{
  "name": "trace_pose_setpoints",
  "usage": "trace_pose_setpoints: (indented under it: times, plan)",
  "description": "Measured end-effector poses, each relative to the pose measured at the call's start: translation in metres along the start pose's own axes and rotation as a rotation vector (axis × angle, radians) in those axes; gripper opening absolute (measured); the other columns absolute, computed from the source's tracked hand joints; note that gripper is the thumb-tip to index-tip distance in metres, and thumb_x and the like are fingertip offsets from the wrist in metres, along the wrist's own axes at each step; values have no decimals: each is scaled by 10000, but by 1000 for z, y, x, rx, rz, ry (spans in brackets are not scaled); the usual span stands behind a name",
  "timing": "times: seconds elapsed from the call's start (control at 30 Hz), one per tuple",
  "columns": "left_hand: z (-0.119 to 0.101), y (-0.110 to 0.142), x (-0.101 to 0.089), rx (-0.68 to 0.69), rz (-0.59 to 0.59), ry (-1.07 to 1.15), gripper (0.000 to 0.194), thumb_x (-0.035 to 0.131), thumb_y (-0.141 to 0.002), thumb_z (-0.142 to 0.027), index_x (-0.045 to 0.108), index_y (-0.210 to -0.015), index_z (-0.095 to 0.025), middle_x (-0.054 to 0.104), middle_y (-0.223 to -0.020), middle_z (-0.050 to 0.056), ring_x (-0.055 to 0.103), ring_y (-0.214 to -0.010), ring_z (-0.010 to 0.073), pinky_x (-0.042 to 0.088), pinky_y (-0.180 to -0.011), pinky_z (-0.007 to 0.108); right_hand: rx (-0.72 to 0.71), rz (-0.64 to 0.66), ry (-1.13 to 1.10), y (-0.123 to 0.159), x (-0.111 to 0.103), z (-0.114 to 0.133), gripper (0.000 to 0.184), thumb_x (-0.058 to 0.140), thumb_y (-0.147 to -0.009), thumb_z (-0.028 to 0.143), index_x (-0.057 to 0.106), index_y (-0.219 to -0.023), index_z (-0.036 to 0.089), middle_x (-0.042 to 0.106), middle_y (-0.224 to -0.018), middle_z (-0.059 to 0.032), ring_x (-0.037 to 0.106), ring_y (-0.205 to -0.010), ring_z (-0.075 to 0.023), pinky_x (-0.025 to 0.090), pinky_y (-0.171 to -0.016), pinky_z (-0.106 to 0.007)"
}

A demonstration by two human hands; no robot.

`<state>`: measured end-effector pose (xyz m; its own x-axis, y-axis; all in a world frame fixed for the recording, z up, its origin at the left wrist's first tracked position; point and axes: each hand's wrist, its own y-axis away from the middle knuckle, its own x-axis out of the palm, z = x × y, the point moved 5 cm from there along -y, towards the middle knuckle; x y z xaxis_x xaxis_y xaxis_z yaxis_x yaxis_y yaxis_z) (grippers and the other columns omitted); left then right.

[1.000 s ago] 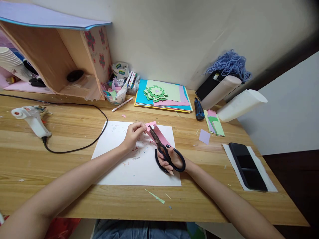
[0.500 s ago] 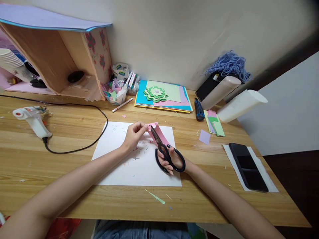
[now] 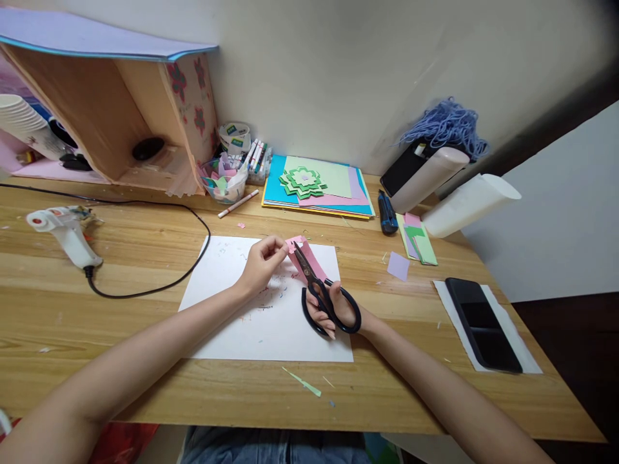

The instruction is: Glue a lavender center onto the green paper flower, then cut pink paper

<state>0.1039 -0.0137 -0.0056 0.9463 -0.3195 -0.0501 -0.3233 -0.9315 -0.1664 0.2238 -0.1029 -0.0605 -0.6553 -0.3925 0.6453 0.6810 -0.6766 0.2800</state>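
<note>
My left hand (image 3: 264, 263) pinches the upper left edge of a piece of pink paper (image 3: 312, 256) between thumb and fingers. In my right hand (image 3: 333, 310) are black-handled scissors (image 3: 316, 283), with fingers and thumb through the loops. Their blades lie against the pink paper, tips close to my left fingertips, and look nearly closed. Exactly where they meet the paper is too small to tell. Both hands are above a white sheet (image 3: 227, 335) marked with small coloured strokes.
A white glue gun (image 3: 68, 238) with a black cord lies at left. Behind are a scrap tub (image 3: 227, 187), coloured paper (image 3: 355, 200) topped by a green layered paper flower (image 3: 304, 182), and a blue cutter (image 3: 387, 212). A phone (image 3: 483, 325) rests at right.
Hands, scissors and pink paper have hardly moved. The scissor blades seem slightly closer together at the paper's edge.
</note>
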Motion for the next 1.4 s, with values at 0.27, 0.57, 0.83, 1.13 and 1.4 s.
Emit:
trace_pose_setpoints:
  times: [0.27, 0.57, 0.83, 1.13, 1.4]
  plan:
    - [2, -3, -1, 19, 21, 53, 172, 529, -744, -239, 482, -600, -159, 455, -566, -36, 395, -552, 100, 299, -539, 222, 37, 13, 30, 2, 5, 4, 698, 450, -447, 840, 373, -668, 182, 431, -445, 92, 348, -267, -28, 397, -243, -178]
    - [2, -3, -1, -23, 30, 102, 154, 516, -689, -224, 464, -559, -156, 469, -557, -28, 413, -569, 107, 324, -566, 230, 77, 55, 6, 2, 3, 1, 670, 517, -463, 802, 378, -666, 179, 442, -444, 90, 354, -262, -26, 407, -240, -178]
    - [6, -4, -1, -76, 70, 122, 134, 491, -675, -223, 447, -565, -161, 447, -551, -30, 397, -553, 108, 305, -536, 227, 53, 87, 3, 1, 1, 2, 640, 536, -498, 774, 390, -681, 178, 452, -452, 87, 359, -260, -30, 412, -233, -183]
    - [6, -5, -3, -33, 74, 101, 157, 476, -701, -208, 436, -558, -155, 390, -531, -40, 321, -519, 88, 238, -503, 222, 62, 94, 6, 0, 0, 0, 637, 535, -502, 771, 377, -685, 181, 457, -456, 90, 360, -256, -32, 410, -229, -184]
    - [13, -6, -4, -100, 48, 178, 153, 471, -695, -201, 421, -556, -163, 313, -502, -52, 244, -472, 81, 177, -459, 226, 56, 61, 29, 2, 2, 2, 666, 534, -462, 788, 381, -680, 178, 450, -447, 93, 357, -258, -28, 406, -230, -182]
